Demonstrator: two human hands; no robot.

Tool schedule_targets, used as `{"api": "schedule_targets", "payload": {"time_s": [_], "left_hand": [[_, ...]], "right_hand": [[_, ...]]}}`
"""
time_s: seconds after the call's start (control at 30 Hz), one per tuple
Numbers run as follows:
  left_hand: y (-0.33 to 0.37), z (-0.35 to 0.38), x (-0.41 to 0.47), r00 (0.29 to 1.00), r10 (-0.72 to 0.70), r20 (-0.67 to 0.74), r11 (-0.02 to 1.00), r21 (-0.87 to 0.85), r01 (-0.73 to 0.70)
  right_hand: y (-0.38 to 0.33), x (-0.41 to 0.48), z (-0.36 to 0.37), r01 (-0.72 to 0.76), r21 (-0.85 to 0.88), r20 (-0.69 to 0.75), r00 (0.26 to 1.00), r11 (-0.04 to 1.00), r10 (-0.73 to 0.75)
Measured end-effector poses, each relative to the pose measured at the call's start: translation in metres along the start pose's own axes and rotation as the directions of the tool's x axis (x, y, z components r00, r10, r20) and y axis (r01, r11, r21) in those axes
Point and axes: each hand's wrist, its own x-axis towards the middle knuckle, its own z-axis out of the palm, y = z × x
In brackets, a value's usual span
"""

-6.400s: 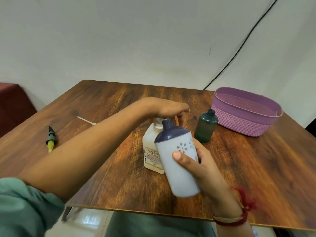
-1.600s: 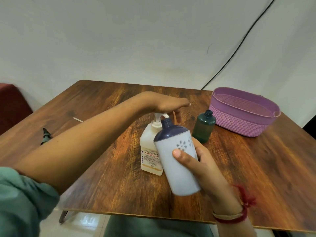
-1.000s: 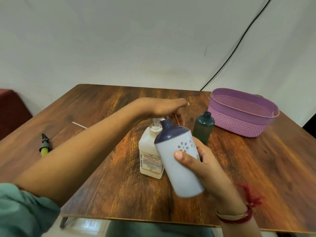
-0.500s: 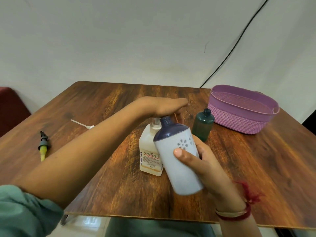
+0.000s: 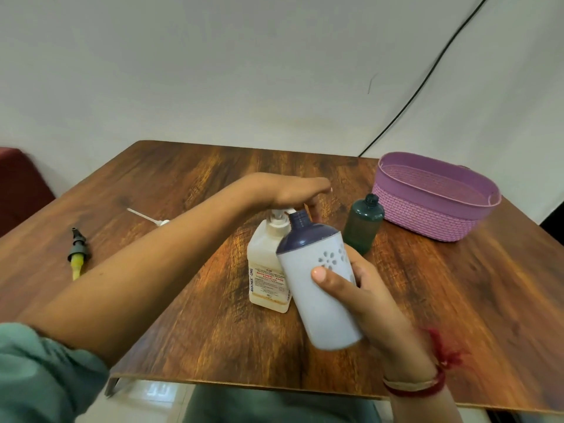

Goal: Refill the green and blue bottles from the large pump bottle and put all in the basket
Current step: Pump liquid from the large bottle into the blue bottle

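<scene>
The large white pump bottle point(image 5: 268, 270) stands mid-table. My left hand point(image 5: 293, 190) lies flat on its pump head, fingers straight, pressing from above. My right hand point(image 5: 360, 288) grips the blue bottle point(image 5: 320, 288), pale blue with a dark blue top and open neck, tilted so its mouth sits right at the pump spout. The uncapped green bottle point(image 5: 363, 227) stands upright just behind, near the purple basket point(image 5: 433, 218) at the back right, which holds nothing I can see.
A yellow and black spray nozzle point(image 5: 77, 248) lies at the table's left. A white pump top with its tube point(image 5: 149, 216) lies behind my left forearm. A black cable point(image 5: 427, 77) runs down the wall. The table's near edge is close to me.
My left hand has bobbed up and down on the pump head across the frames. The blue bottle stays held at the spout; only the camera view shifts slightly.
</scene>
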Motion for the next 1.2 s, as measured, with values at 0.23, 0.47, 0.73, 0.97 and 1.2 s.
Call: {"api": "schedule_targets", "payload": {"time_s": [0.23, 0.47, 0.73, 0.97, 1.2], "left_hand": [[0.007, -0.007, -0.007, 0.998, -0.001, -0.059, 0.999, 0.049, 0.004], [-0.004, 0.004, 0.005, 0.999, -0.005, -0.048, 0.999, 0.042, 0.007], [0.011, -0.005, -0.003, 0.996, 0.045, -0.079, 0.99, 0.138, -0.034], [-0.003, 0.003, -0.001, 0.999, 0.027, -0.036, 0.999, 0.024, -0.026], [0.0, -0.002, 0.0, 0.993, 0.047, -0.105, 0.998, 0.054, -0.041]], "right_hand": [[-0.004, -0.001, 0.003, 0.008, 0.003, 0.013, 1.0, 1.0, -0.009], [0.001, -0.001, 0.002, -0.001, -0.015, -0.001, 1.0, 1.0, 0.001], [-0.006, -0.003, 0.004, 0.021, 0.008, -0.001, 1.0, 1.0, -0.021], [0.002, -0.006, 0.005, -0.01, -0.001, -0.021, 1.0, 1.0, 0.01], [-0.006, -0.006, 0.001, 0.011, 0.011, -0.004, 1.0, 1.0, -0.011]]}}
